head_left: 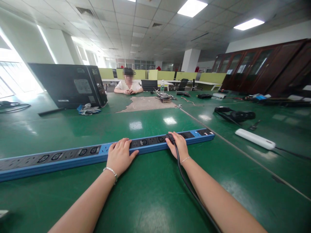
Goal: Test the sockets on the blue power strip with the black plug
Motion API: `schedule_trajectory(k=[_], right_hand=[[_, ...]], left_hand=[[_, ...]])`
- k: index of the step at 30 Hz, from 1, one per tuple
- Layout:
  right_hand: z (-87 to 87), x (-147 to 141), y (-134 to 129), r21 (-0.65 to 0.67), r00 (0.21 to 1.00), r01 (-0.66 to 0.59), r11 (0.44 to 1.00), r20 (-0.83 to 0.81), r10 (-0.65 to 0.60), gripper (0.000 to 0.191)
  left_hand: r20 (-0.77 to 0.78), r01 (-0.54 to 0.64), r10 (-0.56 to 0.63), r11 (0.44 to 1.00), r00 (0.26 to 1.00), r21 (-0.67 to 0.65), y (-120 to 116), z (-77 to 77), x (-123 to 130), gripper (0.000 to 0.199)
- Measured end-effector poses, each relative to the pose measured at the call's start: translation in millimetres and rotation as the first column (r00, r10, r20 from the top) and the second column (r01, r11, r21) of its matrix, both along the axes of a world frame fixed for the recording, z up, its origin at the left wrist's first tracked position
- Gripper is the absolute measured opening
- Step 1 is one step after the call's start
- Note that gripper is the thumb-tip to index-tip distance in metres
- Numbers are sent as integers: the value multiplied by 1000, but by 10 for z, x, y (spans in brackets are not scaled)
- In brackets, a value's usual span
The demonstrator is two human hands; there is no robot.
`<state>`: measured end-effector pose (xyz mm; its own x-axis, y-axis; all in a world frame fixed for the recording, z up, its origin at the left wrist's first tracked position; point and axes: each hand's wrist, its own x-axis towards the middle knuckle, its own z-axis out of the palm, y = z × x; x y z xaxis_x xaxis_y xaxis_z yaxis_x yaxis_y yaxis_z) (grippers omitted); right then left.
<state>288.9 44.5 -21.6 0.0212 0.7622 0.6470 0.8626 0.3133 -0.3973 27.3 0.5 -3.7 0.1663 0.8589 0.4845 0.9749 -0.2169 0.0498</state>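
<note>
A long blue power strip (148,149) with black sockets lies across the green table in front of me. My left hand (120,153) rests over its middle, fingers on the top and thumb along the near side, holding it. Farther right, my right hand (178,145) is closed around a black power plug (170,138) at one of the sockets. Whether the plug is fully seated cannot be told. From it a black cable (186,184) runs down beside my right forearm toward the bottom edge.
A black computer case (70,84) stands at the left with gloves (88,110) beside it. On the right lie a white power strip (255,138) and a black corded device (235,115). Across the table sits another person (128,85), near a mechanical part (164,96).
</note>
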Motion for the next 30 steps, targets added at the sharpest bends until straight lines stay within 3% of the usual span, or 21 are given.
schedule_trajectory(k=[12, 18, 20, 25, 30], right_hand=[[-38, -29, 32, -31, 995, -21, 999, -103, 18, 30], [122, 26, 47, 31, 894, -30, 999, -446, 40, 45], [136, 52, 50, 27, 870, -38, 999, -491, 46, 46], [124, 9, 3, -16, 870, -129, 992, -482, 105, 48], [207, -141, -108, -60, 892, -202, 978, -424, 158, 38]], left_hand=[[7, 1, -1, 1000, 1000, 1, 3, 2, -2, 46], [-11, -4, 4, 1000, 1000, -6, -1, 8, 5, 46], [-6, -11, 11, 1000, 1000, -11, -1, 10, 9, 46], [2, -11, 11, 1000, 1000, -17, 2, 11, 8, 46], [23, 1, -1, 1000, 1000, -12, 6, 9, 1, 45]])
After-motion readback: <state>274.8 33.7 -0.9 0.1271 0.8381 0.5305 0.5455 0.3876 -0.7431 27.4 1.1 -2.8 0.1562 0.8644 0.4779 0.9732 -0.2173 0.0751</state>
